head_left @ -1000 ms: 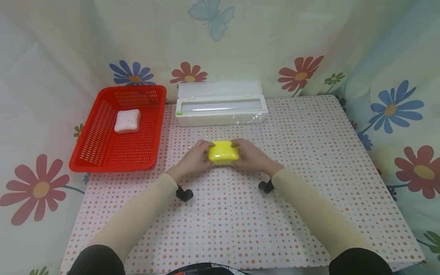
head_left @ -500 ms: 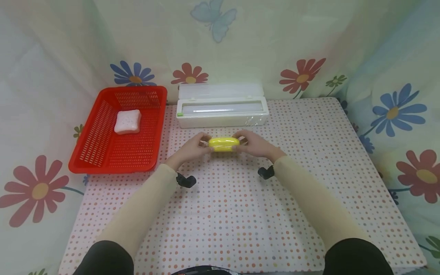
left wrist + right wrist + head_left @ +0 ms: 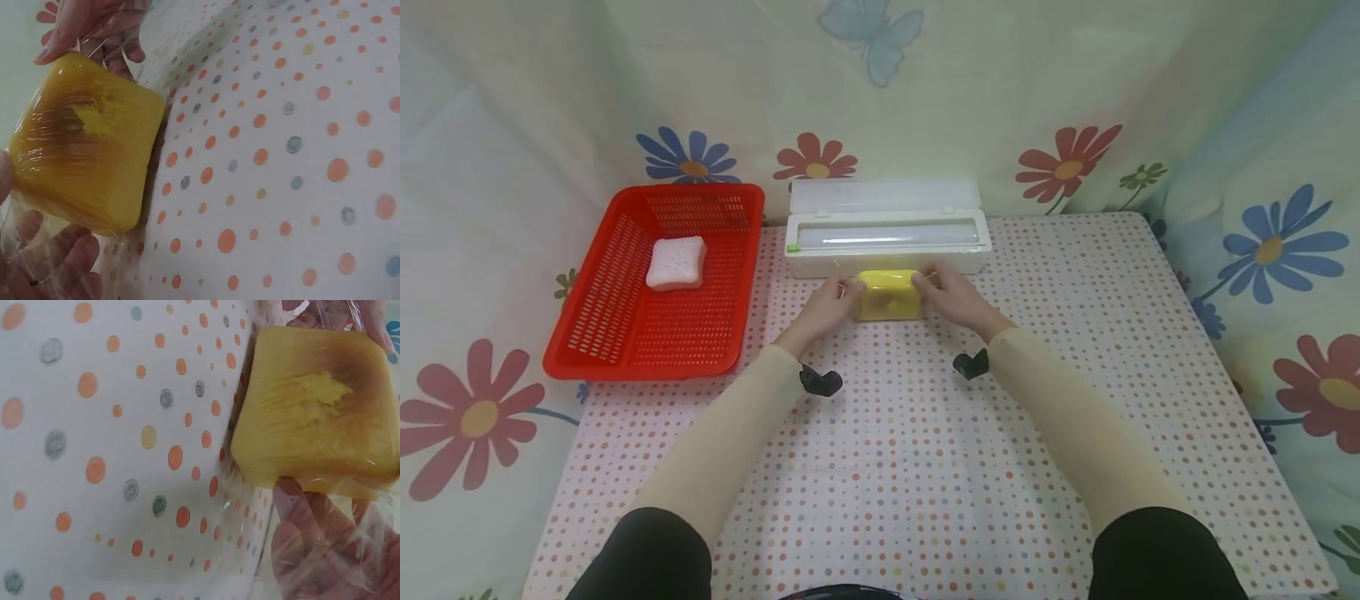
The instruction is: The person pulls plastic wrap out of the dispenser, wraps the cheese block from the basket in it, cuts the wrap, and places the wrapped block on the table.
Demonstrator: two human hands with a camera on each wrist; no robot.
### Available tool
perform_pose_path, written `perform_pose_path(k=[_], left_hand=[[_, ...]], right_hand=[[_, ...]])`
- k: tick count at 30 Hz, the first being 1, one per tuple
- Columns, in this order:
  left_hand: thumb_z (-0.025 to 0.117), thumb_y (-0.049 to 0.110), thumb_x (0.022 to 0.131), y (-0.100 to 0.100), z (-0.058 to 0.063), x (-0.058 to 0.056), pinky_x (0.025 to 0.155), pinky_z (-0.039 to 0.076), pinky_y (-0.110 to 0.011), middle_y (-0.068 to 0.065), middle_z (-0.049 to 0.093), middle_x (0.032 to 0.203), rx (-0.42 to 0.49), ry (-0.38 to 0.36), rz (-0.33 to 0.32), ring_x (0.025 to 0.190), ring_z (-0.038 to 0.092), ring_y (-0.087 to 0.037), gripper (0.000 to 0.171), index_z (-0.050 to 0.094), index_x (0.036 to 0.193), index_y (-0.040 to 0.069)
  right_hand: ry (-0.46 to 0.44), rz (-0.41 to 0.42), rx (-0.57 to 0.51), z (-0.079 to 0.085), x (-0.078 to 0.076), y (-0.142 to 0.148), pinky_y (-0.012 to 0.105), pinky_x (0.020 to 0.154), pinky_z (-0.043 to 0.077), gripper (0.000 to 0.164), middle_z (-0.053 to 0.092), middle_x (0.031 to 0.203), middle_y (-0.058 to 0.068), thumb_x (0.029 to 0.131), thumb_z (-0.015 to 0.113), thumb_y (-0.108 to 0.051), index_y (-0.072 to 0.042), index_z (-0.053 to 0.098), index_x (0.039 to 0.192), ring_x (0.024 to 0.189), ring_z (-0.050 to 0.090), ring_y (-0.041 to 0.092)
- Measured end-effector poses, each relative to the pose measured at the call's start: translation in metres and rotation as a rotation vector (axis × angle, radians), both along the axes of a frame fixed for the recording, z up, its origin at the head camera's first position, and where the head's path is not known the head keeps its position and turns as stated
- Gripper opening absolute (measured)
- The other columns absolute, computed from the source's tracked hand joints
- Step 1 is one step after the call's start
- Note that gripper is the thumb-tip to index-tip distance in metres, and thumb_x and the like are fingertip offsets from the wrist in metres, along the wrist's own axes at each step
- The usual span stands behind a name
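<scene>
A yellow sponge-like block (image 3: pixel 889 302) with rounded corners is wrapped in clear cling film. It stands tilted on edge close over the table, just in front of the cling film box. My left hand (image 3: pixel 829 308) holds its left side, with the thumb at the upper corner. On the opposite side, my right hand (image 3: pixel 956 297) holds it the same way. Loose film (image 3: pixel 369 519) spreads over the fingers of the right hand, and more film (image 3: pixel 37 240) covers those of the left. A darker, creased patch shows on the block's near face in both wrist views.
The white cling film box (image 3: pixel 887 263) stands at the back with its lid raised and a roll inside. At the left, a red plastic basket (image 3: pixel 647 360) holds a pale, speckled sponge-like block (image 3: pixel 676 262). A dotted cloth covers the table (image 3: pixel 910 475).
Both hands have moved away from the body with the yellow block, toward the cling film box. The block has turned over and now shows a darker broad face.
</scene>
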State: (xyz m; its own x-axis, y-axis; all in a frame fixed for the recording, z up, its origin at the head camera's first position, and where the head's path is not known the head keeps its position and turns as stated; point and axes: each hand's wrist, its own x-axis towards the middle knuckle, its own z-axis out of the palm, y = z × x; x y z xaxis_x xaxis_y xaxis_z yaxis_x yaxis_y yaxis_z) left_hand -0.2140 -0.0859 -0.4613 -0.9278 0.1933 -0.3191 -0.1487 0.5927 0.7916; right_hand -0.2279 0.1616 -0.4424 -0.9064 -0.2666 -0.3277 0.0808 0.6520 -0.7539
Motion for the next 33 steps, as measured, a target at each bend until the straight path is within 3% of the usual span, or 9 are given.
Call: perform_pose_path(k=[3, 9, 15, 19, 23, 29, 33], left_hand=[[0.036, 0.061, 0.105, 0.003, 0.000, -0.005, 0.106, 0.047, -0.052, -0.016, 0.056, 0.135, 0.011, -0.003, 0.034, 0.123, 0.056, -0.033, 0.060, 0.046, 0.139, 0.012], [0.033, 0.062, 0.105, 0.004, -0.002, -0.013, 0.104, 0.048, -0.051, -0.014, 0.058, 0.131, 0.021, -0.014, 0.093, 0.121, 0.056, -0.032, 0.057, 0.051, 0.129, 0.013], [0.034, 0.065, 0.104, 0.002, -0.007, -0.017, 0.105, 0.048, -0.050, -0.013, 0.057, 0.134, 0.069, -0.016, 0.106, 0.123, 0.055, -0.031, 0.060, 0.052, 0.129, 0.014], [0.042, 0.066, 0.101, -0.001, -0.011, -0.019, 0.117, 0.038, -0.055, -0.014, 0.048, 0.153, 0.095, -0.013, 0.087, 0.142, 0.046, -0.034, 0.065, 0.049, 0.141, 0.014], [0.050, 0.057, 0.102, -0.004, -0.015, -0.018, 0.123, 0.029, -0.058, -0.011, 0.040, 0.161, 0.123, -0.020, 0.077, 0.151, 0.035, -0.035, 0.059, 0.048, 0.145, 0.016], [0.038, 0.048, 0.109, -0.008, -0.020, -0.017, 0.124, 0.029, -0.055, -0.009, 0.050, 0.154, 0.120, 0.002, 0.129, 0.149, 0.040, -0.032, 0.049, 0.056, 0.140, 0.015], [0.044, 0.039, 0.109, -0.006, -0.023, -0.018, 0.119, 0.038, -0.051, -0.013, 0.060, 0.139, 0.095, 0.091, 0.185, 0.138, 0.051, -0.031, 0.039, 0.057, 0.133, 0.011]], right_hand=[[-0.013, -0.034, 0.009, -0.001, -0.004, -0.001, 0.053, 0.110, 0.047, 0.059, 0.057, 0.142, 0.020, 0.106, 0.042, -0.054, -0.009, 0.041, 0.144, 0.130, 0.057, 0.036], [0.007, -0.034, 0.018, -0.004, -0.011, -0.003, 0.052, 0.109, 0.049, 0.069, 0.050, 0.150, 0.018, 0.100, 0.060, -0.048, -0.008, 0.039, 0.153, 0.130, 0.056, 0.037], [0.051, -0.062, 0.039, -0.009, -0.013, -0.003, 0.053, 0.114, 0.045, 0.065, 0.044, 0.158, 0.019, 0.104, 0.055, -0.046, -0.009, 0.039, 0.155, 0.135, 0.052, 0.036], [0.074, -0.101, 0.040, -0.011, -0.015, -0.003, 0.052, 0.114, 0.044, 0.062, 0.048, 0.154, 0.018, 0.104, 0.055, -0.044, -0.009, 0.042, 0.153, 0.135, 0.052, 0.035], [0.092, -0.130, 0.025, -0.016, -0.017, -0.002, 0.052, 0.115, 0.044, 0.061, 0.051, 0.151, 0.018, 0.103, 0.057, -0.045, -0.009, 0.045, 0.151, 0.137, 0.051, 0.035], [0.114, -0.105, -0.022, -0.025, -0.020, 0.008, 0.052, 0.119, 0.039, 0.053, 0.052, 0.153, 0.011, 0.105, 0.054, -0.043, -0.014, 0.050, 0.148, 0.142, 0.048, 0.032], [0.124, -0.106, -0.021, -0.026, -0.017, 0.013, 0.053, 0.121, 0.035, 0.047, 0.052, 0.153, 0.008, 0.107, 0.048, -0.040, -0.017, 0.050, 0.149, 0.144, 0.046, 0.030]])
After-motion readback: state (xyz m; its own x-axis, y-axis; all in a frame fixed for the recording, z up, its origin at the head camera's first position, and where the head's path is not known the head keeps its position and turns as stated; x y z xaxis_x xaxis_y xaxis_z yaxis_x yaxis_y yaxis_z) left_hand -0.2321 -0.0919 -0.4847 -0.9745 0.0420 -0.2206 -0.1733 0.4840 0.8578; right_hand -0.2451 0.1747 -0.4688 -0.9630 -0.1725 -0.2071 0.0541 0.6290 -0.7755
